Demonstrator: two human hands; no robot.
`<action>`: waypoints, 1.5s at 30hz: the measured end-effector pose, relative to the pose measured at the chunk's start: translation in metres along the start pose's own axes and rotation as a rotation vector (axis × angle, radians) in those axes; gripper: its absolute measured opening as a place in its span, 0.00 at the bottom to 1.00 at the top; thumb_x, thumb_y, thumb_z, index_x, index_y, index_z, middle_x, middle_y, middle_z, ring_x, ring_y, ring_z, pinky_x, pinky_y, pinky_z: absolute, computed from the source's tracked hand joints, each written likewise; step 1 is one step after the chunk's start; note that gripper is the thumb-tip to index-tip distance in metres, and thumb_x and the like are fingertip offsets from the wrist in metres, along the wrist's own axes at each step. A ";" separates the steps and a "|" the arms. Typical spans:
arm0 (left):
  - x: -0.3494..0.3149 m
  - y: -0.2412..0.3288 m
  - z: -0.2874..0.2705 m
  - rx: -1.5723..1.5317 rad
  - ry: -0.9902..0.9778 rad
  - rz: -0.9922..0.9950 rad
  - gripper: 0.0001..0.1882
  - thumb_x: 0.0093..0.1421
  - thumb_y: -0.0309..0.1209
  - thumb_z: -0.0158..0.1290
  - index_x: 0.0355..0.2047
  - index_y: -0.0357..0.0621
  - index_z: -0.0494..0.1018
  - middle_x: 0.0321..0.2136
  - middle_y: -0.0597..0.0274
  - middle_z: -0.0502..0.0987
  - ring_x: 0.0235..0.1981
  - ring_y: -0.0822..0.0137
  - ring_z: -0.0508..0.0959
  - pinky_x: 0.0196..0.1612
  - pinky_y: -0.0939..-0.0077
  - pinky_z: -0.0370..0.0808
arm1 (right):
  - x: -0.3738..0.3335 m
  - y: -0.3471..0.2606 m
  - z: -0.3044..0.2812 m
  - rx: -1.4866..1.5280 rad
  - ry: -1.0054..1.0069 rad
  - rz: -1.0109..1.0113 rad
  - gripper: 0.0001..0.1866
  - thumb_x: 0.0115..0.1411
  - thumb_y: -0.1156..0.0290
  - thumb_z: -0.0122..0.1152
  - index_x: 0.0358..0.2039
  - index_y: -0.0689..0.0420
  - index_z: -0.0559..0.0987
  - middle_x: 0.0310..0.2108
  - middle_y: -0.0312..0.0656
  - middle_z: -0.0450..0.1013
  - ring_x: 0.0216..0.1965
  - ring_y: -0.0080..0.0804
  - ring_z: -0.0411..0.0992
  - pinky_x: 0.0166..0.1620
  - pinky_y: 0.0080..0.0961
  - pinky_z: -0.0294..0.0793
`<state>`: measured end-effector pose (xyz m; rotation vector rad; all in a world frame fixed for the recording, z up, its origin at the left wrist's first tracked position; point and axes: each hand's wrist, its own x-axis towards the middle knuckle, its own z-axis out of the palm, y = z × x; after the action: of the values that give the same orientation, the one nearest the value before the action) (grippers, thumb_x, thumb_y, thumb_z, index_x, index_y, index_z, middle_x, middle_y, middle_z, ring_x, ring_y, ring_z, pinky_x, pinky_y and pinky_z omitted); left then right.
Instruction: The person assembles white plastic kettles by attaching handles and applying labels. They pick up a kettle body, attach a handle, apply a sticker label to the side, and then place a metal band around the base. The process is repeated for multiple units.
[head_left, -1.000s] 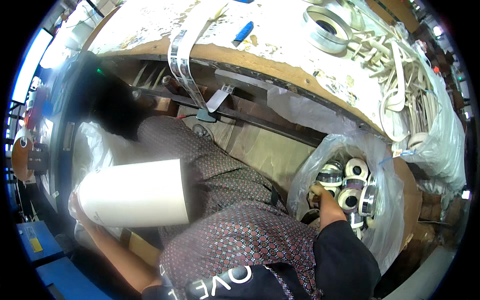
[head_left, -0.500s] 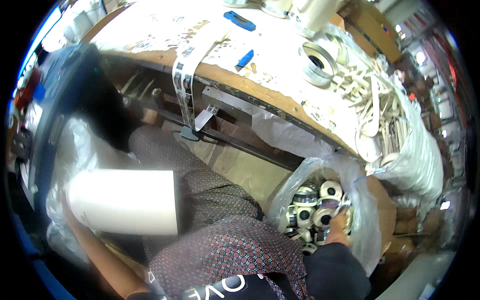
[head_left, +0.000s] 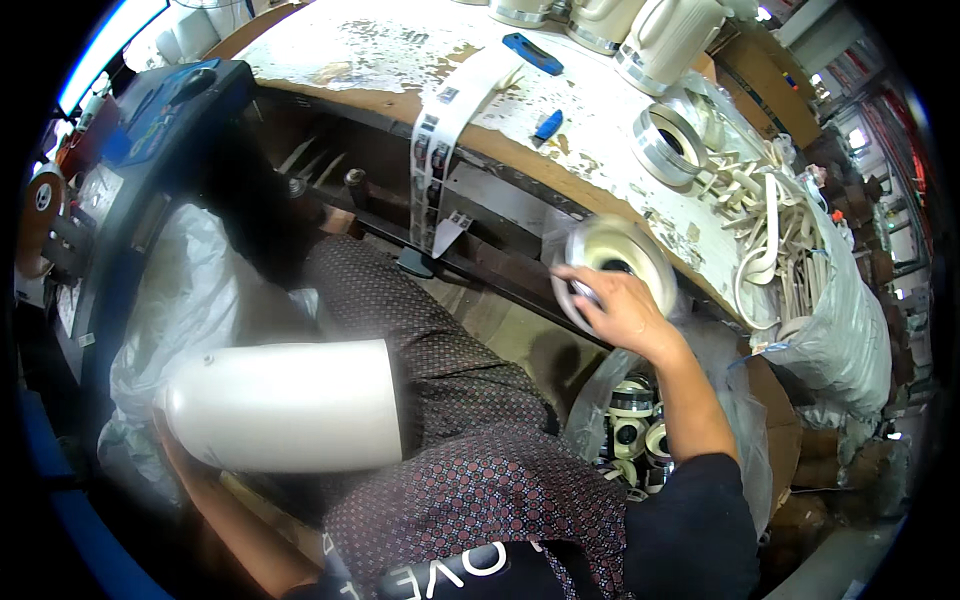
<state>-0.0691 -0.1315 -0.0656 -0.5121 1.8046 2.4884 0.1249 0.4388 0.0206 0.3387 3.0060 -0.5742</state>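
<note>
A smooth white cylinder with one rounded end (head_left: 290,405) lies sideways over my lap. My left hand (head_left: 170,428) supports it at the rounded end, with most of the fingers hidden behind it. Up by the table edge, my right hand (head_left: 622,308) grips a round cream collar with a shiny metal rim (head_left: 645,250), its dark centre facing me. Below that arm, several smaller cream-and-metal round parts (head_left: 628,430) fill a clear plastic bag (head_left: 740,470).
On the worn white table (head_left: 375,50) are blue cutters (head_left: 532,53), a metal-rimmed ring (head_left: 668,145), cream jugs (head_left: 668,45) and a label strip (head_left: 437,140) hanging over the edge. Cream handles (head_left: 785,250) fill a bag at right. A blue machine (head_left: 165,115) stands at left.
My right hand has risen from the bag of parts to the table edge and now holds the round collar. The white cylinder stays across my lap; the whole view has shifted a little.
</note>
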 end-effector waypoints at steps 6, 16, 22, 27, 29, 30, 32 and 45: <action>0.001 -0.034 -0.113 -0.243 -0.130 0.068 0.35 0.68 0.58 0.36 0.62 0.43 0.62 0.59 0.52 0.68 0.57 0.54 0.70 0.60 0.55 0.68 | 0.109 -0.068 0.072 1.808 -0.011 -0.186 0.16 0.68 0.68 0.48 0.53 0.60 0.74 0.49 0.44 0.74 0.47 0.28 0.74 0.53 0.27 0.72; -0.072 -0.007 -0.162 -0.194 0.414 0.405 0.40 0.66 0.62 0.36 0.62 0.39 0.61 0.60 0.53 0.67 0.58 0.54 0.69 0.60 0.56 0.65 | 0.128 -0.048 0.180 1.155 0.321 -0.057 0.40 0.63 0.38 0.48 0.60 0.63 0.66 0.52 0.46 0.68 0.55 0.36 0.66 0.59 0.36 0.64; -0.049 -0.028 -0.119 -0.324 0.228 0.308 0.42 0.66 0.63 0.34 0.63 0.37 0.60 0.61 0.51 0.65 0.59 0.52 0.68 0.60 0.56 0.66 | 0.088 -0.059 0.159 0.263 0.273 -0.552 0.50 0.33 0.53 0.79 0.57 0.58 0.68 0.49 0.47 0.66 0.55 0.52 0.62 0.57 0.45 0.64; -0.051 -0.026 -0.001 -0.260 0.423 0.232 0.41 0.66 0.62 0.32 0.62 0.37 0.60 0.60 0.51 0.66 0.59 0.53 0.68 0.60 0.56 0.66 | 0.117 -0.072 0.146 0.263 0.213 -0.226 0.44 0.37 0.52 0.78 0.54 0.58 0.71 0.43 0.47 0.69 0.46 0.49 0.70 0.50 0.41 0.70; -0.053 -0.033 -0.014 -0.244 0.371 0.258 0.39 0.67 0.61 0.32 0.61 0.38 0.62 0.60 0.52 0.66 0.58 0.54 0.68 0.61 0.57 0.65 | 0.135 -0.082 0.136 0.455 0.192 -0.163 0.44 0.41 0.53 0.76 0.56 0.60 0.70 0.44 0.50 0.70 0.44 0.48 0.73 0.49 0.37 0.73; -0.051 -0.039 -0.024 -0.242 0.362 0.284 0.38 0.68 0.60 0.32 0.61 0.38 0.62 0.60 0.52 0.67 0.58 0.54 0.68 0.61 0.58 0.65 | 0.136 -0.098 0.116 0.528 0.243 -0.213 0.43 0.41 0.55 0.76 0.56 0.60 0.69 0.45 0.48 0.70 0.45 0.45 0.73 0.50 0.36 0.72; -0.052 -0.050 -0.030 -0.212 0.307 0.275 0.36 0.69 0.58 0.32 0.59 0.39 0.64 0.59 0.53 0.67 0.58 0.55 0.68 0.61 0.59 0.64 | 0.131 -0.128 0.092 0.773 0.304 -0.384 0.39 0.42 0.61 0.76 0.52 0.63 0.69 0.43 0.45 0.71 0.44 0.37 0.73 0.49 0.32 0.72; -0.063 -0.072 -0.026 -0.549 0.100 0.220 0.34 0.69 0.54 0.30 0.60 0.39 0.63 0.58 0.53 0.68 0.56 0.54 0.69 0.60 0.59 0.66 | 0.092 -0.187 0.084 0.639 0.501 -1.026 0.49 0.29 0.58 0.81 0.53 0.66 0.71 0.41 0.48 0.69 0.38 0.41 0.69 0.38 0.34 0.72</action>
<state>0.0120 -0.1209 -0.1209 -0.4766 1.2357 3.1723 -0.0049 0.2567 -0.0002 -1.3090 3.1298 -1.7173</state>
